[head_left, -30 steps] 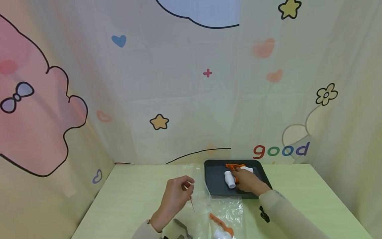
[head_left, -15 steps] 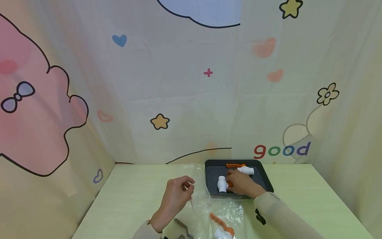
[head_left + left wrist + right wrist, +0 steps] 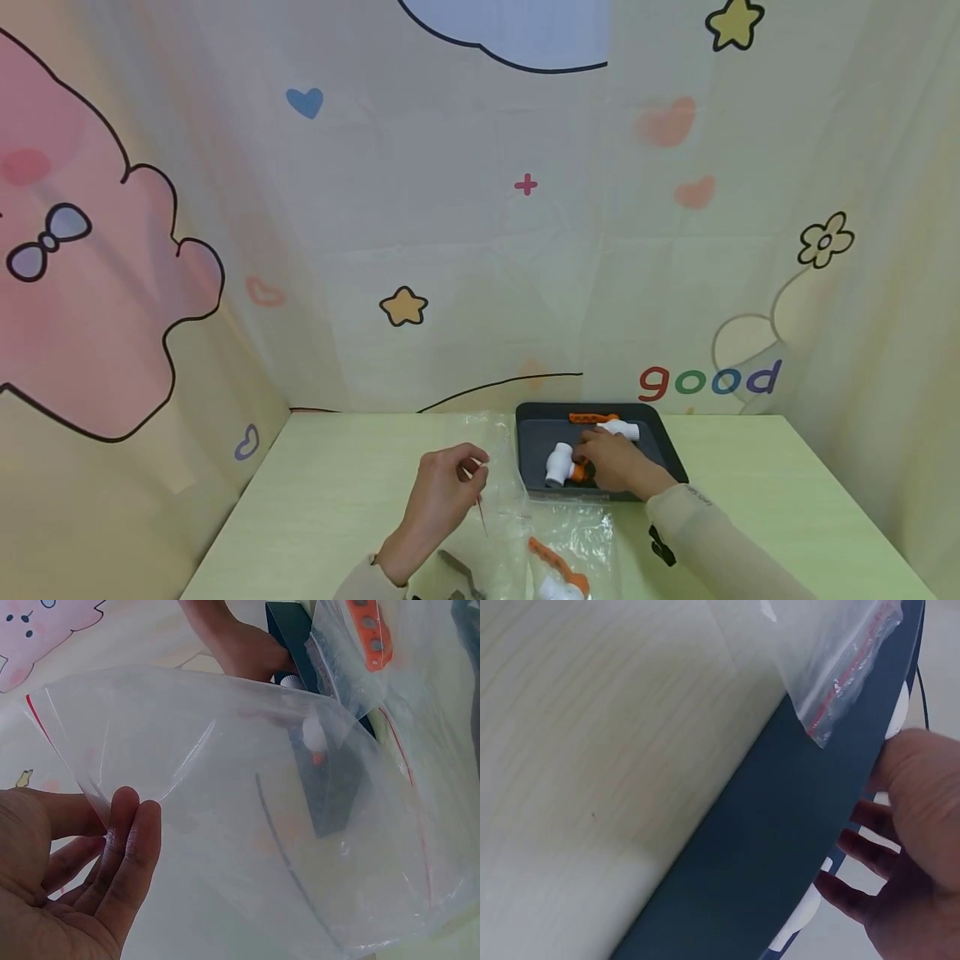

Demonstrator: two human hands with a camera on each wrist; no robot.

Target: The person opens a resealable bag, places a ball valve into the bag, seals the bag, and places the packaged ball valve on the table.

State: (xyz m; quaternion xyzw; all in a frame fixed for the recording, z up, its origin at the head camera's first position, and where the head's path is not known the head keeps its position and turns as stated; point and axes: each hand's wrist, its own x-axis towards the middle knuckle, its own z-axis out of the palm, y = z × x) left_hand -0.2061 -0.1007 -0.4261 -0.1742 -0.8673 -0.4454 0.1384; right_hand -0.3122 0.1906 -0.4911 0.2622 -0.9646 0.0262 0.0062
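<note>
In the head view my left hand (image 3: 442, 500) pinches the edge of a clear zip bag (image 3: 225, 847), beside its red seal line, and holds it up. Over the dark tray (image 3: 536, 429) my right hand (image 3: 617, 458) has its fingers at the orange handle of a white ball valve (image 3: 558, 464); most of that handle is covered by the hand. A second white ball valve (image 3: 621, 429) with an orange handle lies at the tray's back. The right wrist view has the right fingers (image 3: 866, 855) curled behind the tray wall, fingertips partly hidden.
Another clear bag (image 3: 588, 527) with an orange-handled valve (image 3: 558, 575) inside lies in front of the tray. A grey bent piece (image 3: 461, 571) shows at the bottom edge by the left wrist. A printed curtain (image 3: 480, 250) stands behind the table (image 3: 322, 492).
The right hand has drawn the ball valve left and toward the front of the tray; the valve then turned slightly and more of its orange handle shows. The left hand has stayed put.
</note>
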